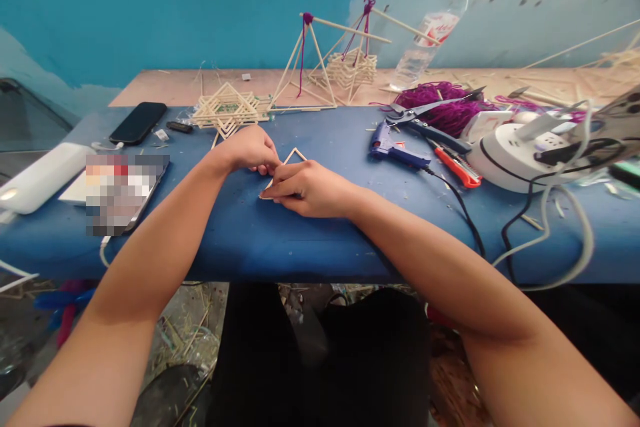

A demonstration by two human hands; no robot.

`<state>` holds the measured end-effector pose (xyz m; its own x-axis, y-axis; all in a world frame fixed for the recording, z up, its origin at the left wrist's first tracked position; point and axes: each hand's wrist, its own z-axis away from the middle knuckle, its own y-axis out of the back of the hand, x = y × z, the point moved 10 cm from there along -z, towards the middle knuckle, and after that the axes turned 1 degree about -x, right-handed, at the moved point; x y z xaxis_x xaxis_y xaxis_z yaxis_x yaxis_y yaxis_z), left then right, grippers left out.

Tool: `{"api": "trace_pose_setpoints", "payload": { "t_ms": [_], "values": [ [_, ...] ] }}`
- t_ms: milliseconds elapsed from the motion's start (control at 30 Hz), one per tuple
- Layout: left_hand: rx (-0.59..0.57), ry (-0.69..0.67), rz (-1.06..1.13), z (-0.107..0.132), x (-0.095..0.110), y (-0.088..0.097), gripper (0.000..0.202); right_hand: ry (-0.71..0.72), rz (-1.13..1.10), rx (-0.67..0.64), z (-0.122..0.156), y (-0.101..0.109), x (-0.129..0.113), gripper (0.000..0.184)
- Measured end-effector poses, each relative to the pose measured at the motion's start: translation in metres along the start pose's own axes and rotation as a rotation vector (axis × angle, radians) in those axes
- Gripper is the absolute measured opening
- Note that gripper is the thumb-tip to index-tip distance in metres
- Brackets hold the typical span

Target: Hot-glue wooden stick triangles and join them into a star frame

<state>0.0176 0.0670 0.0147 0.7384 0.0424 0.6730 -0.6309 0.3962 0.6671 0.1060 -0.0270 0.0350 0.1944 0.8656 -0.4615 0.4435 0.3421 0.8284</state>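
Note:
A small triangle of thin wooden sticks (pixel 295 154) lies flat on the blue table (pixel 310 233), near the middle. My left hand (pixel 249 149) rests curled at the triangle's left side, its fingertips pinching a stick. My right hand (pixel 310 188) lies over the triangle's lower part, fingers pressed together on the sticks. Only the triangle's top corner and left tip show.
Stick frames (pixel 227 109) and a stick pyramid with purple yarn (pixel 307 60) stand behind. A blue glue gun (pixel 393 147), scissors (pixel 430 110), an orange cutter (pixel 457 167), purple yarn (pixel 443 103), a white power strip (pixel 520 153) with cables sit right. Phones (pixel 137 122) lie left.

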Motion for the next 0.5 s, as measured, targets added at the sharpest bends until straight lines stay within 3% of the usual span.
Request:
{"api": "trace_pose_setpoints", "payload": {
  "t_ms": [500],
  "values": [
    [0.01,-0.002,0.009,-0.0009,-0.0002,-0.0006,0.018,-0.009,-0.013,-0.006,0.0004,0.0006,-0.0005,0.036]
  ]
}}
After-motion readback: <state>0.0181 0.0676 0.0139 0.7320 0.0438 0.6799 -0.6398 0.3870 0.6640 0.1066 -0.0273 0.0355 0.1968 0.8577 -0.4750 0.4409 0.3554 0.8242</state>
